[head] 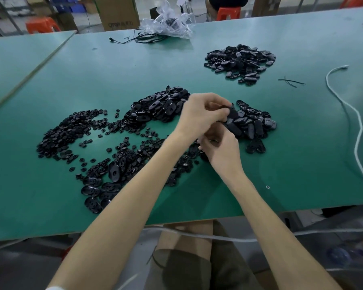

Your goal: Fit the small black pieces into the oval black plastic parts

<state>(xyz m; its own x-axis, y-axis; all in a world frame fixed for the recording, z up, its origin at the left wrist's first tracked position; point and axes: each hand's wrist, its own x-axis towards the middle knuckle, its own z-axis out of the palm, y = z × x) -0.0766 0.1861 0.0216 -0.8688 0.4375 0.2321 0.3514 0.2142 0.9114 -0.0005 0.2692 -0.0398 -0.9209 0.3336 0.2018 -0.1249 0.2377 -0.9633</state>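
My left hand [201,116] reaches across over the middle of the green table [302,143]. Its fingertips pinch a blurred oval black part [232,114]. Just below it, my right hand [220,149] has its fingers curled in, and what they hold is hidden. A spread of small black pieces [67,132] lies at the left. Oval black parts are heaped behind my left hand [159,105], right of both hands [254,122] and near the front edge [99,185].
A further heap of oval parts [239,59] lies at the back right. A white cable [356,126] runs down the right side. Crumpled clear plastic bags [170,21] and thin black wires [140,38] sit at the far edge, with cardboard boxes and red stools beyond.
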